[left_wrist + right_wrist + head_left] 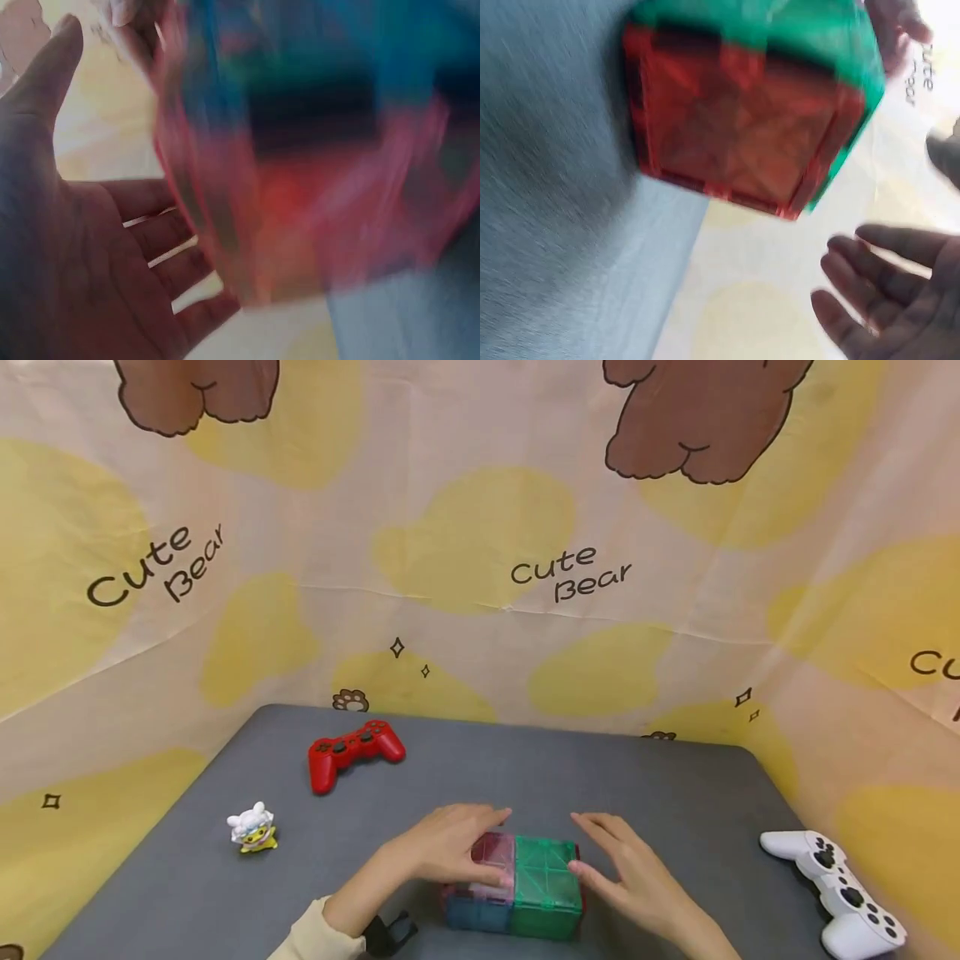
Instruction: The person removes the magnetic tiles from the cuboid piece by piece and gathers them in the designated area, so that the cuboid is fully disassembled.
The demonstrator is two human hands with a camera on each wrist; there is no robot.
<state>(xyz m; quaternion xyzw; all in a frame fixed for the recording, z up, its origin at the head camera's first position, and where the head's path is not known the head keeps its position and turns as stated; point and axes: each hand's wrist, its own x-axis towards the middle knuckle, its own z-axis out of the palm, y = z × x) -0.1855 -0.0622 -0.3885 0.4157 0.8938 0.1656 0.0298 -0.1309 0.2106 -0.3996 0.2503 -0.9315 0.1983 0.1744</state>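
A box built of translucent magnetic tiles point(546, 881) sits on the grey table, green on its right half, pink and blue on its left. My left hand point(450, 847) is at the box's left side, fingers straight and thumb spread over the pink top; whether it touches is unclear. In the left wrist view the tile box point(300, 210) is blurred, close to the fingers. My right hand point(630, 881) stands at the right side with fingers extended, thumb near the green edge. The right wrist view shows the box's red end point(735, 127) apart from the fingers.
A red game controller point(352, 752) lies at the back left of the table, with a small white-and-yellow figurine point(253, 828) in front of it. On the right is a white game controller point(840, 889). A black object point(388, 935) lies by the left wrist. Patterned cloth surrounds the table.
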